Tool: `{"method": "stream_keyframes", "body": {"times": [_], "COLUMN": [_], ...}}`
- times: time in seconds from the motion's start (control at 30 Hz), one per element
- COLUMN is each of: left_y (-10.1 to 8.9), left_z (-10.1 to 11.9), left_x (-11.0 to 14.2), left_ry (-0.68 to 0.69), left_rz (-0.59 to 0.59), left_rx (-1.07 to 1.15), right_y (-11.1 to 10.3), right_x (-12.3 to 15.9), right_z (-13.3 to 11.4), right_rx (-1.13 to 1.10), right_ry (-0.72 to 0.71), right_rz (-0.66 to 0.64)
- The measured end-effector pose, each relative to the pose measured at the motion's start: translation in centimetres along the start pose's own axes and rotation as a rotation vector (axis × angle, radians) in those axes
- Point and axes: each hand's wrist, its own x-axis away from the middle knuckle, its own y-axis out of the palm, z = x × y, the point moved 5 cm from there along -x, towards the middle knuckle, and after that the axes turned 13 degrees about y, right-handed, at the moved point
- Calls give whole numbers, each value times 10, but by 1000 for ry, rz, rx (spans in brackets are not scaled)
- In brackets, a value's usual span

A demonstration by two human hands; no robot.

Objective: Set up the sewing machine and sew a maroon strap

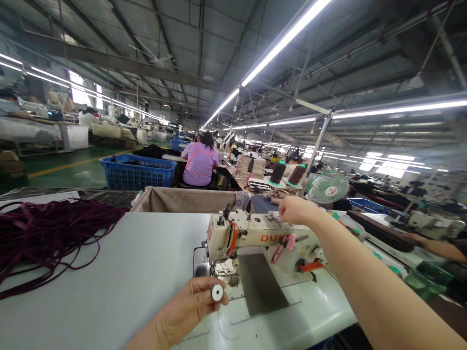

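Note:
Between the thumb and fingers of my left hand (197, 304) is a small metal bobbin (217, 292), its round end facing me. A thin thread hangs below it over the white table. My right hand (295, 210) reaches across the top of the white sewing machine (255, 228), its fingers curled closed at the far side. What those fingers hold, if anything, is hidden. Pink scissors (282, 248) rest against the machine's arm. A dark plate (260, 284) lies on the bed, right of the needle area.
Dark purple cords (54, 233) are heaped at the left of the table (109, 282). Behind the machine stand a fabric-lined bin (182, 200), dark thread cones (278, 172) and a green fan (328, 187). A co-worker in purple (199, 163) sits ahead, beside a blue basket (138, 172).

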Motion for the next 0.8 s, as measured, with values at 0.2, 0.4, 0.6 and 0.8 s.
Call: {"method": "stream_keyframes", "body": {"times": [0.2,0.4,0.6,0.8], "left_y": [-5,-4,-3,-10], "left_z": [0,-1,-1,-1], "left_x": [-2,-2,0,-2], "left_ry": [50,33,28,67], "left_rz": [43,20,-47,40], "left_rx": [10,11,29,56], "right_y": [-1,-1,2,5], "right_x": [-2,-1,-1,-1], "right_z": [0,-2,3,9], "right_rx": [22,-46,-23,-31], "right_ry": [65,57,93,164], "right_rz": [-7,-57,-50,29]}}
